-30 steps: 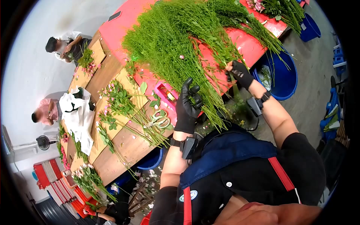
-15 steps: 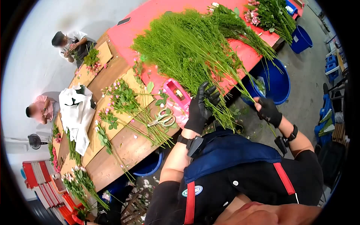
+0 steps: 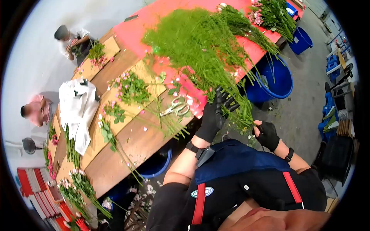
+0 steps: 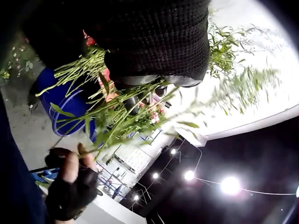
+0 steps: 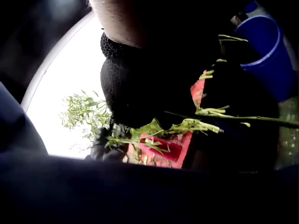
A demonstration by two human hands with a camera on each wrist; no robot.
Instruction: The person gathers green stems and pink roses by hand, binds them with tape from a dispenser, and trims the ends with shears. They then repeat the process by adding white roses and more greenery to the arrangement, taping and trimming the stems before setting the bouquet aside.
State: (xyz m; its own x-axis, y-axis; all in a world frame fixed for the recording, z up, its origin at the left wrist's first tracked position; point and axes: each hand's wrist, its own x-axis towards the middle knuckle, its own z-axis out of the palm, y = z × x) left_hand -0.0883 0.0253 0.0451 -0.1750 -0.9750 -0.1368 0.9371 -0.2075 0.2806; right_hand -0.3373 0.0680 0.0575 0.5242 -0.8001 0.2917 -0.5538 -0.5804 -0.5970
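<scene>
A bushy heap of thin-leaved green stems point(image 3: 192, 42) spreads over the red-covered table. In the head view, my black-gloved left hand point(image 3: 215, 117) is at the table edge, its fingers bent round a bunch of green stems point(image 3: 242, 111). These stems also cross under the left hand's fingers in the left wrist view. Just right of the bunch's lower end, my right hand point(image 3: 267, 135), in a fingerless black glove, pinches stem ends between bare thumb and finger, as the left wrist view shows point(image 4: 74, 186). In the right wrist view, glove and shadow hide most of the grip.
Scissors point(image 3: 177, 108) lie left of my left hand, beside pink roses point(image 3: 133, 88) on the wooden table point(image 3: 133, 144). Blue buckets point(image 3: 271, 82) stand on the floor at the right. White cloth point(image 3: 79, 111) drapes the far-left side; two people are beyond. A pink box point(image 5: 163, 148) shows in the right wrist view.
My right hand has come back from the heap toward my body, drawing stems along, and is now closer to my left hand. The left hand has shifted right and lower in view.
</scene>
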